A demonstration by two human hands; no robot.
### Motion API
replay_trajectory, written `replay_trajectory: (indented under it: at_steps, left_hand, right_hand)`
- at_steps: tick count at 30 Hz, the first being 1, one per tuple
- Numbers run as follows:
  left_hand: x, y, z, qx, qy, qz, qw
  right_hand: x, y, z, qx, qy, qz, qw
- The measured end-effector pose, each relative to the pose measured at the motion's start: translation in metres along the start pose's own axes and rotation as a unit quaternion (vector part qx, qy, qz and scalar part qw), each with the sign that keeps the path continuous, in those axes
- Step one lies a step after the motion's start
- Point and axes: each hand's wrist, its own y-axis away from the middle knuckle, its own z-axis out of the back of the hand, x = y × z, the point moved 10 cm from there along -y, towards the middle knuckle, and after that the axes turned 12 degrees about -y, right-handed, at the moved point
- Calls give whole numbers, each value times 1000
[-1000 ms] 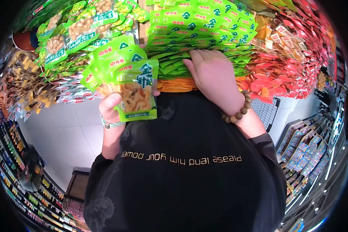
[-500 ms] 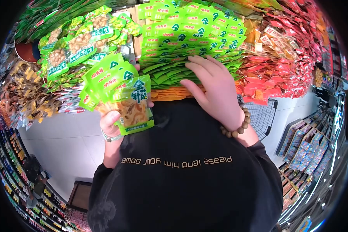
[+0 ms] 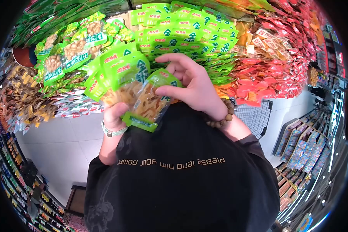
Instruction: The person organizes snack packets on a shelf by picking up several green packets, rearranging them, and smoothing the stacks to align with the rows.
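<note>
My left hand (image 3: 116,117) is closed round the lower edge of several fanned green snack packets (image 3: 123,73), with clear windows showing brown food. My right hand (image 3: 195,83), a bead bracelet (image 3: 224,114) at its wrist, pinches a similar packet (image 3: 154,98) at its upper right part, between thumb and fingers. That packet overlaps the front of the fanned ones. Just behind my hands, rows of matching green packets (image 3: 187,29) lie on the display.
Peanut packets (image 3: 77,50) lie to the left, red packets (image 3: 259,79) to the right. A black wire basket (image 3: 255,118) stands beyond my right wrist. Shelves (image 3: 305,145) are at the far right; a brown box (image 3: 77,199) sits at lower left.
My right hand has moved left from the display rows to the held packets and closed on one. That packet has tilted to the right. The view has shifted slightly.
</note>
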Motion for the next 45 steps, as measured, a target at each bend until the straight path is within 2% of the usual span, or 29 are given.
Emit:
replay_trajectory:
  at_steps: [3,5,7,9,10,13,18,21,22,28,37,45]
  left_hand:
    - [-12,-8,-12,27,-35,-25,999]
    - [-15,-12,-15,65,-49,-21,996]
    - [-16,-11,-17,56,-53,-32,996]
    - [-13,-12,-18,69,-43,-28,996]
    - [-11,-13,-19,78,-38,-23,996]
    - [-5,-12,-19,103,-24,2,994]
    - [-8,-10,-22,96,-29,-4,995]
    - [-7,-10,-19,85,-42,-2,995]
    - [-7,-10,-19,89,-41,1,995]
    - [-3,-11,-20,99,-35,11,994]
    - [-2,-10,-19,101,-55,10,993]
    - [-2,-10,-22,118,-41,4,992]
  right_hand:
    - [18,5,31,-5,100,51,994]
    - [79,15,57,-110,281,139,943]
    - [123,27,96,-154,310,244,906]
    - [147,33,120,-214,320,259,886]
    - [153,30,126,-197,359,270,871]
    - [154,15,120,-137,491,246,824]
    - [148,-5,119,-117,483,238,834]
    - [153,-14,97,-68,512,271,812]
    - [154,-16,86,-42,541,296,786]
    - [157,-31,58,40,568,299,766]
    - [149,-36,33,89,635,321,697]
    - [114,-44,62,83,632,200,744]
